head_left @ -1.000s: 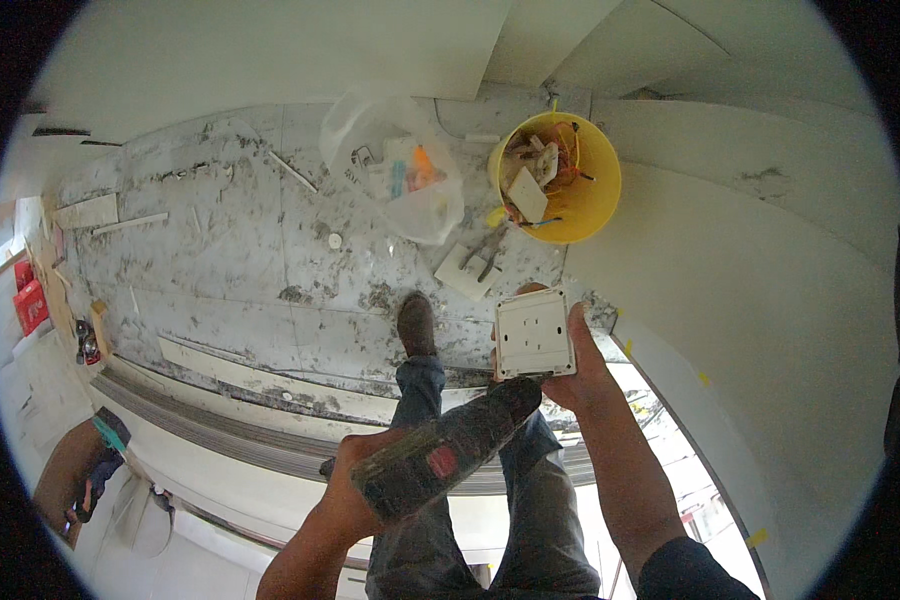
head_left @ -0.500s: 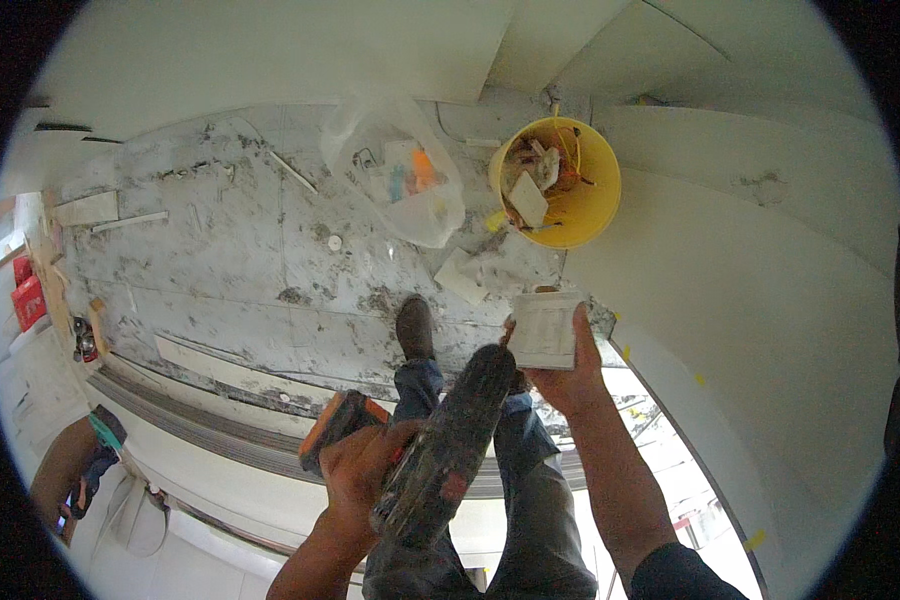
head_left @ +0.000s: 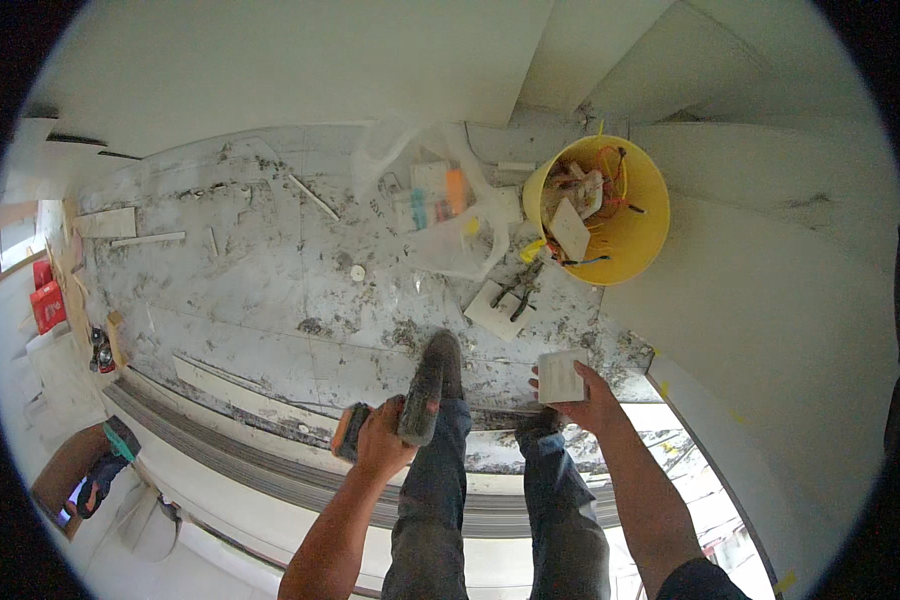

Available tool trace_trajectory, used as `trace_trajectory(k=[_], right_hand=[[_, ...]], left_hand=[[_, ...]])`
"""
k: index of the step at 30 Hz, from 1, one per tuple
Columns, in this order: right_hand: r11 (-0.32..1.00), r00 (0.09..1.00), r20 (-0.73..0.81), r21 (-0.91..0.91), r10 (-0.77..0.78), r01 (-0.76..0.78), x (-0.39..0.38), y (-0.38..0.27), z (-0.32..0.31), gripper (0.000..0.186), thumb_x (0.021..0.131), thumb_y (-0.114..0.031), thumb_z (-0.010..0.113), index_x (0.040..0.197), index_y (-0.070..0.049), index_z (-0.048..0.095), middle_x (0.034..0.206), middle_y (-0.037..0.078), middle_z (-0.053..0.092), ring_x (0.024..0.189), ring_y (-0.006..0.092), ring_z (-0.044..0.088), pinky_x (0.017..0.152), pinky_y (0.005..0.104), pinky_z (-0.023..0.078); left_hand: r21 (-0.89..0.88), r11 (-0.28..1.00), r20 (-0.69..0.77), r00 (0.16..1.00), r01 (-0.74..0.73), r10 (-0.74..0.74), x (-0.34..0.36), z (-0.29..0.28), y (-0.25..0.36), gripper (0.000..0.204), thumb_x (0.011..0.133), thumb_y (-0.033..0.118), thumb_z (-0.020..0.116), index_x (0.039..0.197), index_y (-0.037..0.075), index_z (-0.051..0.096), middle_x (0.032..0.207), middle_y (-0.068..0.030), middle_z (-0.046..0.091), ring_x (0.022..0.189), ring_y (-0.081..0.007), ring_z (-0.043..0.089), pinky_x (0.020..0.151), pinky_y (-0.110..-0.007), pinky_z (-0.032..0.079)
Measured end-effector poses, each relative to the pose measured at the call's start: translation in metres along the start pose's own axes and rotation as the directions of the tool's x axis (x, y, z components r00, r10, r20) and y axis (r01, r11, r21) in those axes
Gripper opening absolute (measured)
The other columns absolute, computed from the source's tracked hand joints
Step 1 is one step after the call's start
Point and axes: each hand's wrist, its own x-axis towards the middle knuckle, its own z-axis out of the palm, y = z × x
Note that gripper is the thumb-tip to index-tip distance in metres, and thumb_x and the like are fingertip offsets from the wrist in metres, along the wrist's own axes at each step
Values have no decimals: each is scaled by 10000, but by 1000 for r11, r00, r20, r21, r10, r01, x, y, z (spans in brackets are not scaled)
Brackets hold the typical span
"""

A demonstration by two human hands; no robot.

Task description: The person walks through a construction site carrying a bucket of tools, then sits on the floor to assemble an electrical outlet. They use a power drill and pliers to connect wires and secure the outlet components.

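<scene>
The left hand (head_left: 382,440) is closed around the grip of a dark power tool (head_left: 422,408), fingers wrapped over it, with an orange-and-black block at the tool's near-left end and the long body pointing up past the left leg. The right hand (head_left: 592,398) is partly open, thumb and fingers set at the edges of a small white square plate (head_left: 563,377), which it holds up over the floor (head_left: 240,300), well apart from the tool. Below the arms, both legs in jeans (head_left: 425,520) stand among debris, the dark left shoe (head_left: 448,350) just beyond the tool. Ahead, another white plate (head_left: 485,318) lies on the floor with black-handled pliers (head_left: 521,308) across it. Near them sits a clear plastic bag (head_left: 470,258) holding orange and blue items, and to its right a yellow bucket (head_left: 638,245) filled with wires and white pieces. A small white disc (head_left: 358,272) lies left of the bag on the dirt-streaked floor.
</scene>
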Motion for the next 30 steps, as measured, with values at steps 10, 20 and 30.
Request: trace_trajectory(k=[10, 20, 30], right_hand=[[695, 936, -260, -719, -236, -25, 224, -28, -150, 721, 972, -312, 702, 1547, -13, 385, 1540, 177, 476, 1346, 315, 522, 1053, 508, 482], [572, 829, -165, -792, -534, 212, 302, -51, 22, 339, 998, -290, 662, 1173, 0, 650, 954, 126, 708, 847, 289, 677, 793, 434, 553], [910, 896, -186, -179, -404, 373, 331, -82, 47, 150, 1042, -331, 636, 1007, -204, 565, 776, -23, 518, 631, 96, 486, 505, 225, 397]], left_hand=[[240, 966, -4, 995, -91, 95, 142, 125, -79, 957, 781, 154, 810, 1536, -106, 283, 1232, -254, 574, 1151, -431, 566, 1051, -504, 449], [430, 902, -110, 989, -43, 100, 168, 159, -107, 838, 857, 63, 679, 1547, -121, 241, 1178, -251, 587, 1081, -410, 581, 1036, -509, 442], [418, 909, 135, 989, 5, -68, 180, 158, -106, 953, 840, 106, 750, 1595, -89, 201, 1335, -247, 524, 1224, -405, 541, 1087, -491, 425]])
